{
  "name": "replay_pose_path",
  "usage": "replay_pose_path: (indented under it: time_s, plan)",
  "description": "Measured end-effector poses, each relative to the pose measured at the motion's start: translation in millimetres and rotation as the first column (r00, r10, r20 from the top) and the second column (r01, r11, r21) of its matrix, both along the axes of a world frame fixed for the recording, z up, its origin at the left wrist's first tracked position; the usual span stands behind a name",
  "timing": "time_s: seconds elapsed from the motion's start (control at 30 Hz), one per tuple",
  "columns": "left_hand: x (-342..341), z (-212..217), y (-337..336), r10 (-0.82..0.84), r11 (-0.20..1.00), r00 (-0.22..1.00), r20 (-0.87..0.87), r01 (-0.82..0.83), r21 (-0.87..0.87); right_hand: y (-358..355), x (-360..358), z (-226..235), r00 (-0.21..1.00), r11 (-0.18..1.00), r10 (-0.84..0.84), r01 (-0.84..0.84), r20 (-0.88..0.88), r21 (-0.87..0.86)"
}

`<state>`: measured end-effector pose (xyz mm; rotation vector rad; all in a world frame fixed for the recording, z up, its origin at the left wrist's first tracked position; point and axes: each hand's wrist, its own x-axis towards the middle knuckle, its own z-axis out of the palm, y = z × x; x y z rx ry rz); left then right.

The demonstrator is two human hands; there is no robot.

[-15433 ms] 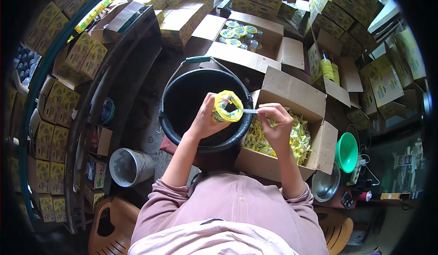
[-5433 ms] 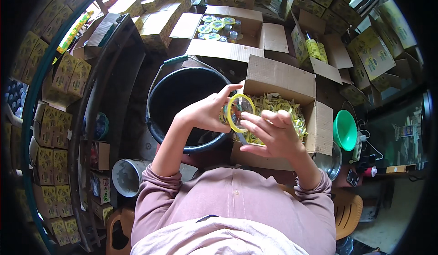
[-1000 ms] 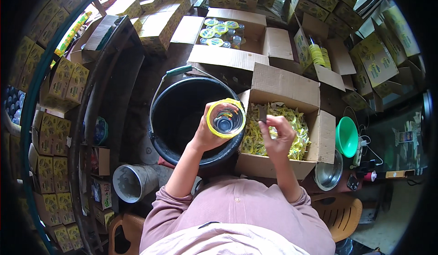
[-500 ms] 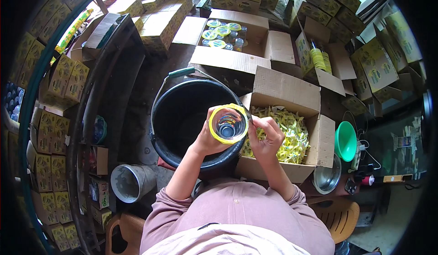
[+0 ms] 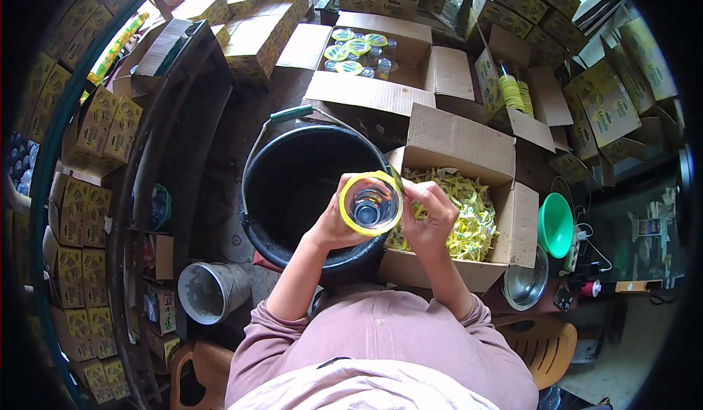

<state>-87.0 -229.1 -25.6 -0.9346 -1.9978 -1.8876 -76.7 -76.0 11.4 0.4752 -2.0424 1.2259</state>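
Note:
My left hand (image 5: 332,219) is wrapped around a clear cup (image 5: 367,210) with a yellow rim. The cup's open mouth faces up, and through it I see its bottom. At the rim's right side my right hand (image 5: 430,214) is closed, thumb and index finger pinched together. A thin dark strip (image 5: 396,180) shows by those fingertips; its kind is unclear. Below the cup is a large black bucket (image 5: 282,172) with a wire handle. To the right, a cardboard box (image 5: 460,140) holds a heap of yellow-white strips (image 5: 469,208).
Ahead, an open carton (image 5: 370,93) holds several yellow-lidded cups (image 5: 357,46). Another carton (image 5: 545,87) has stacked yellow rings or lids (image 5: 510,95). A grey bucket (image 5: 214,293) stands left, a green bowl (image 5: 556,225) right. Dark shelving (image 5: 150,157) runs along the left side.
The cup and both hands have shifted slightly right. My left hand keeps its hold, and the right fingers stay pinched at the rim.

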Motion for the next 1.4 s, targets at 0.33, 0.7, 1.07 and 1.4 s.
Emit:
replay_pose_path:
  time_s: [0.33,0.7,1.07,1.4]
  plan:
    - [-3,-15,-2,-0.045,0.998,0.996,0.079,0.042,0.043,3,11,-6,1.000,1.000,0.006,-0.006,0.016,-0.015]
    - [-2,-16,-1,-0.098,0.986,0.988,0.119,0.080,0.148,2,16,-5,0.998,0.996,0.024,-0.018,0.064,-0.092]
    - [-1,-15,-2,-0.138,0.981,0.984,0.114,0.120,0.153,0,18,-6,0.998,0.990,-0.021,0.028,0.055,-0.138]
    - [-1,-6,-2,-0.177,0.977,0.974,0.142,0.156,0.146,-5,21,-1,0.999,0.998,-0.033,0.033,0.003,-0.057]
